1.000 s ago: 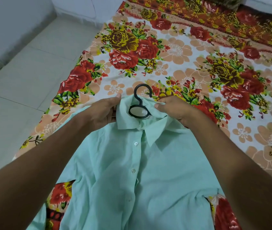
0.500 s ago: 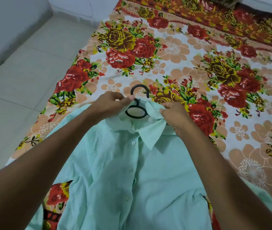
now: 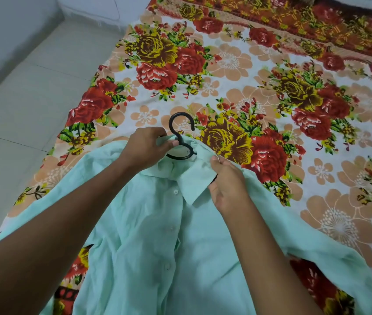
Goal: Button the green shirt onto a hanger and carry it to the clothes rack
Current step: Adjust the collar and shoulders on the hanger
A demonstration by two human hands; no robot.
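A mint-green shirt point(image 3: 157, 242) lies front-up on a floral bedsheet, its placket buttoned down the middle. A black plastic hanger point(image 3: 180, 133) sits inside it; only the hook and neck loop show above the collar. My left hand point(image 3: 146, 146) pinches the left collar edge beside the hanger's neck. My right hand point(image 3: 228, 185) grips the right collar point and shoulder cloth. The hanger's arms are hidden under the fabric.
The floral bedsheet point(image 3: 237, 71) covers the bed ahead and to the right. A pale tiled floor point(image 3: 21, 105) runs along the left, with a light wall point(image 3: 10, 23) at the far left. A darker patterned cloth point(image 3: 316, 17) lies along the bed's far edge.
My right hand has slid down from the hanger loop to the right collar point. My left hand has moved in toward the hanger's neck. The shirt has spread wider to the right.
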